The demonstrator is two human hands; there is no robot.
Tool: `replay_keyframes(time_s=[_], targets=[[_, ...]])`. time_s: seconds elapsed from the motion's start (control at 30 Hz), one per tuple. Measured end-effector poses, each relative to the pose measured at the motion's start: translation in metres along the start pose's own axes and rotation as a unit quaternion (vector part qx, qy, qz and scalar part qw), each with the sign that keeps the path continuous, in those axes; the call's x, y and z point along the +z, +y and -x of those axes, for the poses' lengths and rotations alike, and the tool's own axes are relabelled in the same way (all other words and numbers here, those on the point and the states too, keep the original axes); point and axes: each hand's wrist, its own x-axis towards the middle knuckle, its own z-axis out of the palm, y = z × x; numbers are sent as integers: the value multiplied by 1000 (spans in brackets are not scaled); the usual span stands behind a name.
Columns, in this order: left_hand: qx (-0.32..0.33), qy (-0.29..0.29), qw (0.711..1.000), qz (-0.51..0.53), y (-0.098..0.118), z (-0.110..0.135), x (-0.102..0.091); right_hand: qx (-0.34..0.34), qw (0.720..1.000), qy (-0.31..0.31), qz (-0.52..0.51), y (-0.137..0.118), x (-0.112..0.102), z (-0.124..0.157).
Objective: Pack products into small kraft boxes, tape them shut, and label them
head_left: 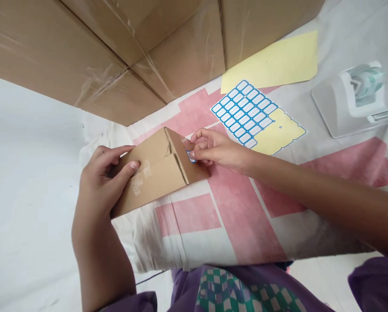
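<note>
The left hand [101,177] grips one small carton [155,167], thumb on top, between the two hands; the right hand [218,148], fingertips together, holds one blue-edged label [192,158] at the carton's end face. Past the right hand lie one label sheet [283,134] (part of it bare yellow), one plain yellow sheet [272,60] and, farther right, one tape dispenser [340,104].

The small box [160,173] is brown, the label sheet [246,113] blue-gridded white, the tablecloth [246,221] pink-and-white.
</note>
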Motion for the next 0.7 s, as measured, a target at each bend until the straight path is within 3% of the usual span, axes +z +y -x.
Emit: replay_keyframes(time_s=[0.13,0.3,0.37,0.53,0.7], targets=[[5,-9,1000,-4,-1,-1,0,-39,995,-2,89,2,-9,-1],[39,-34,999,10,-7,-4,-3,-92,965,-170,175,3,-25,-5],[57,-50,997,17,-10,-5,-5,-117,954,-202,190,4,-25,-6],[80,-96,992,29,-16,-6,-9,-154,943,-163,247,9,-23,-5],[104,-115,987,47,-20,-7,-9,-130,933,-150,301,13,-20,11]])
